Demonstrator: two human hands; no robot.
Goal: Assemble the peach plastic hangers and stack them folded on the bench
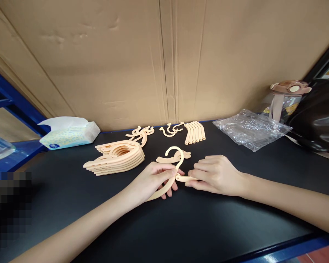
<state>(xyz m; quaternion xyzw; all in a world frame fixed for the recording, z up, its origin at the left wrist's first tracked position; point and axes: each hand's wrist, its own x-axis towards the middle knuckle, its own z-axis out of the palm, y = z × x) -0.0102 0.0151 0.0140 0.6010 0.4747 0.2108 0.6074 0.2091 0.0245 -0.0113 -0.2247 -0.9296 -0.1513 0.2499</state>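
A cream plastic folding hanger (181,160) is held just above the black tabletop, its hook pointing up and away. My left hand (160,177) pinches it below the hook, with one curved arm of the hanger running under the palm. The fingers of my right hand (218,174) are closed on the short arm piece on the other side, whose outer end they hide. Just behind the hook lies another cream hanger part (168,159). To the left rests a neat stack of cream hangers (117,160).
Along the back lie loose hooks (142,134), a few curved pieces (171,129) and a row of hanger arms (195,132). A tissue pack (71,135) stands back left. At right are a crumpled clear bag (252,128), a drink bottle (287,100) and a black bag (318,113). Cardboard (112,65) walls the back.
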